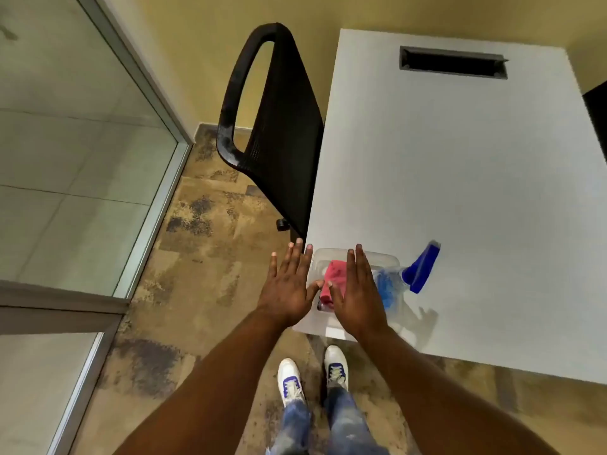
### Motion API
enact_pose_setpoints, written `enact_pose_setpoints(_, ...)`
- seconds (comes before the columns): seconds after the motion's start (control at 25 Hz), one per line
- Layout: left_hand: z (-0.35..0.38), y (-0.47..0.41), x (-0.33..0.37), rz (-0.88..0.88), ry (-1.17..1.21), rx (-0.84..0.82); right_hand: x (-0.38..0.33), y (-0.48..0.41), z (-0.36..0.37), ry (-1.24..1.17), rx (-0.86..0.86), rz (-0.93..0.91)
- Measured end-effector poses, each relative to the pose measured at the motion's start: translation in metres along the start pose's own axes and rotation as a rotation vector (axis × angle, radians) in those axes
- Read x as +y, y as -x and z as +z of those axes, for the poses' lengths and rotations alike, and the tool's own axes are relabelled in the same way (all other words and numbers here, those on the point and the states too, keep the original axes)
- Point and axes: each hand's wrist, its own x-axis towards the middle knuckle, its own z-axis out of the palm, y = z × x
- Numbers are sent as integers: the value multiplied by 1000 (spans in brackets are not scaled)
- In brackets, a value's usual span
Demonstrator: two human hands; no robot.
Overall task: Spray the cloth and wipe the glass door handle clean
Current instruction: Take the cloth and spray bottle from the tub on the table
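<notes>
A folded red cloth (335,279) lies in a clear plastic container (382,259) at the near left corner of the white table (460,178). A clear spray bottle with a blue trigger head (418,270) lies on its side just right of the container. My left hand (289,287) is held flat, fingers spread, over the table's left edge. My right hand (359,297) is flat above the container, partly covering the cloth. Both hands hold nothing. The door handle is not in sight.
A black mesh office chair (279,126) stands against the table's left side. Glass panels in a metal frame (157,198) run along the left. A dark cable slot (453,62) sits at the table's far end. My shoes (312,376) stand on mottled brown floor.
</notes>
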Motion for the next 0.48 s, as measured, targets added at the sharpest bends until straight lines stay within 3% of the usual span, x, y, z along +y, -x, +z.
enact_pose_setpoints(0.12, 9, -9, -1, -2, -25, -14, 3, -4, 11, 74, -110, -68)
enact_pose_setpoints(0.2, 18, -10, -3, 8, -31, -54, 3, -11, 15, -57, -144, 20)
enact_pose_setpoints(0.48, 35, -13, -2, 3, 31, -96, -8, -22, 20, 16, -296, 60)
